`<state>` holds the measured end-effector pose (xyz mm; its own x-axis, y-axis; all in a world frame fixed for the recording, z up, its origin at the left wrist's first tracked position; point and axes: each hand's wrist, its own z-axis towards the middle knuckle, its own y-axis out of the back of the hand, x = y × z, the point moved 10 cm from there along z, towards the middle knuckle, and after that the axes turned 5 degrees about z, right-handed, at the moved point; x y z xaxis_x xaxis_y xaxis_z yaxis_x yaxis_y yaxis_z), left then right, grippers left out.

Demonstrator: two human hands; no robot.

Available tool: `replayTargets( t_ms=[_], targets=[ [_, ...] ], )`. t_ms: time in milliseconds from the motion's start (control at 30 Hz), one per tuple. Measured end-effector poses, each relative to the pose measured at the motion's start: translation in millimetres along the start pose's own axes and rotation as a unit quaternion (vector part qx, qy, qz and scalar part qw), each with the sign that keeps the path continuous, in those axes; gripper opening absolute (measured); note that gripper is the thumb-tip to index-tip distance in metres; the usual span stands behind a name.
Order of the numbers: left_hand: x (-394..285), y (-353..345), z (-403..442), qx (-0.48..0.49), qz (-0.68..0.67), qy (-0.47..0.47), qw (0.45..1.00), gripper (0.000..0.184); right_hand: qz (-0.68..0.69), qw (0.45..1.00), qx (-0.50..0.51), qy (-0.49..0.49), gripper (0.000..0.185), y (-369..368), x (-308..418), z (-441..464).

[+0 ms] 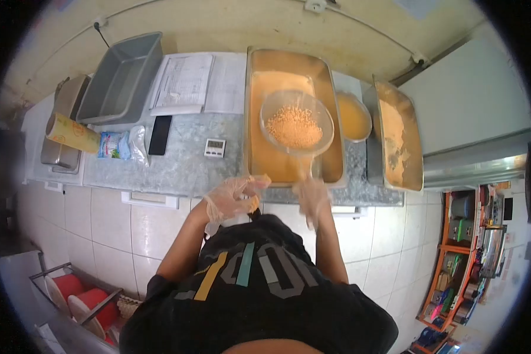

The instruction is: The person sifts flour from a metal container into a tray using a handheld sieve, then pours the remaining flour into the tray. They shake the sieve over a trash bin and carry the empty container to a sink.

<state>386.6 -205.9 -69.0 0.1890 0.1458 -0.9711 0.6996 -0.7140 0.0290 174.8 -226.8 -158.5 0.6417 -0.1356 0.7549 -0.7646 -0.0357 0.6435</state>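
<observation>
My right hand [314, 199], in a clear plastic glove and smeared by motion, grips the handle of a round mesh sieve [265, 124]. Orange crumbs [295, 127] lie in the sieve, which is above a deep metal pan [249, 100]. Fine orange powder [277, 81] covers the pan's bottom. Near the pan's front left corner is my left hand [233, 199], also gloved, fingers loosely apart, orange bits clinging to it. Nothing shows in its grasp. A bowl of yellowish liquid [354, 118] stands right of the pan.
Farther right is another metal pan [402, 141] with orange powder. On the left of the metal table [189, 171] are a timer [215, 148], a phone [160, 135], papers [183, 82], a grey tub [121, 82], a plastic packet [114, 145] and a yellowish roll [72, 133].
</observation>
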Motion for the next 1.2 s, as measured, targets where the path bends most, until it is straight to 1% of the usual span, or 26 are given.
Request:
replayTargets(
  t_ms=[33, 67, 100, 133, 167, 200, 267, 300, 400, 433, 500, 533, 567, 600, 633, 667, 700, 733, 800, 833, 933, 967, 1000, 1067, 1100, 1200],
  targets=[
    [-0.2, -2.0, 2.7, 0.012, 0.002, 0.008, 1.000, 0.053, 0.164, 0.979, 0.004, -0.122, 0.026, -4.9, -6.0, 5.8],
    [0.3, -6.8, 3.2, 0.020, 0.004, 0.012, 1.000, 0.053, 0.318, 0.919, 0.005, -0.235, 0.031, -10.7, -10.6, -1.4],
    [1.3, -12.6, -1.4, 0.021, 0.002, 0.014, 1.000, 0.053, 0.317, 0.918, 0.006, -0.238, 0.031, -1.6, -0.2, -18.0],
    [-1.8, -13.9, -5.1, 0.027, 0.008, 0.010, 1.000, 0.053, -0.081, 0.993, 0.063, -0.054, 0.027, 12.8, 45.0, -23.7],
    [-8.0, -7.5, -1.9, 0.027, 0.016, -0.001, 0.999, 0.053, -0.468, 0.866, 0.098, 0.146, 0.024, 1.6, 84.0, -25.7],
    [-4.4, -1.6, 3.3, 0.021, 0.019, -0.005, 1.000, 0.053, -0.469, 0.864, 0.095, 0.153, 0.024, 5.0, 91.5, -16.5],
    [9.9, 5.4, 4.1, -0.002, 0.001, -0.042, 0.999, 0.054, -0.285, 0.956, 0.072, -0.001, 0.018, 15.9, 70.7, -10.7],
    [17.7, 2.0, 6.8, 0.017, 0.013, -0.001, 1.000, 0.054, -0.282, 0.956, 0.081, -0.013, 0.018, 13.1, 62.9, -16.5],
    [2.7, -8.0, 1.4, 0.039, -0.024, 0.044, 0.998, 0.054, -0.258, 0.963, 0.047, 0.056, 0.019, 24.1, 73.1, -0.5],
    [4.3, 1.5, 5.5, 0.034, -0.015, 0.033, 0.999, 0.054, -0.260, 0.963, 0.035, 0.067, 0.019, 31.1, 74.6, 3.7],
    [20.7, 6.1, 0.0, 0.016, -0.035, -0.016, 0.999, 0.055, -0.412, 0.866, 0.023, 0.283, 0.024, 12.7, 91.7, -31.7],
    [19.6, 3.7, -0.4, 0.021, -0.038, -0.010, 0.999, 0.055, -0.410, 0.869, 0.027, 0.277, 0.024, 0.6, 76.0, -20.3],
    [17.2, 2.0, 1.1, 0.026, -0.006, 0.005, 1.000, 0.056, -0.097, 0.994, 0.044, 0.022, 0.024, 4.3, 16.8, 18.3],
    [17.4, 0.6, 0.6, 0.029, 0.028, 0.018, 0.999, 0.058, 0.232, 0.942, 0.048, -0.237, 0.024, -14.6, -38.3, 18.4],
    [18.5, -1.3, -6.9, 0.030, 0.029, 0.020, 0.999, 0.058, 0.234, 0.941, 0.048, -0.238, 0.024, -7.2, -23.3, -3.4],
    [12.9, 1.1, -11.2, 0.028, 0.007, -0.001, 1.000, 0.059, -0.077, 0.990, 0.088, -0.084, 0.019, 12.7, 19.2, -19.9],
    [7.3, 3.2, -9.4, 0.024, -0.020, -0.025, 0.999, 0.060, -0.385, 0.912, 0.114, 0.079, 0.015, 14.9, 54.3, -31.9],
    [8.2, 4.8, -6.8, 0.019, -0.023, -0.027, 0.999, 0.060, -0.388, 0.910, 0.116, 0.083, 0.015, 14.9, 55.4, -33.6],
    [22.6, -3.1, -6.9, 0.030, -0.105, 0.011, 0.994, 0.061, -0.365, 0.921, 0.130, 0.045, 0.019, 8.8, 47.1, -53.6],
    [24.1, -8.3, -3.4, 0.042, -0.064, 0.015, 0.997, 0.061, -0.357, 0.924, 0.135, 0.028, 0.021, 10.0, 44.7, -58.9],
    [9.3, -7.9, -10.8, 0.036, -0.071, -0.005, 0.997, 0.060, -0.328, 0.937, 0.121, 0.005, 0.027, 12.2, 54.9, -44.4],
    [14.3, -3.2, -9.4, 0.037, -0.077, -0.039, 0.996, 0.059, -0.300, 0.949, 0.092, 0.025, 0.022, 16.4, 55.9, -57.4],
    [11.2, 0.1, -6.5, 0.036, -0.074, -0.041, 0.996, 0.059, -0.299, 0.950, 0.089, 0.027, 0.022, 13.2, 64.1, -45.7],
    [12.4, -1.0, -5.1, 0.006, -0.071, -0.021, 0.997, 0.057, -0.139, 0.982, 0.111, -0.069, 0.038, 2.6, 63.5, -35.2],
    [13.3, -6.7, -5.4, 0.009, -0.075, -0.021, 0.997, 0.057, -0.142, 0.981, 0.112, -0.073, 0.038, 3.6, 58.1, -42.9],
    [-2.6, 5.8, 1.4, -0.002, -0.067, -0.043, 0.997, 0.055, -0.393, 0.902, 0.180, -0.016, 0.063, -7.2, 49.1, -49.5]
  ],
)
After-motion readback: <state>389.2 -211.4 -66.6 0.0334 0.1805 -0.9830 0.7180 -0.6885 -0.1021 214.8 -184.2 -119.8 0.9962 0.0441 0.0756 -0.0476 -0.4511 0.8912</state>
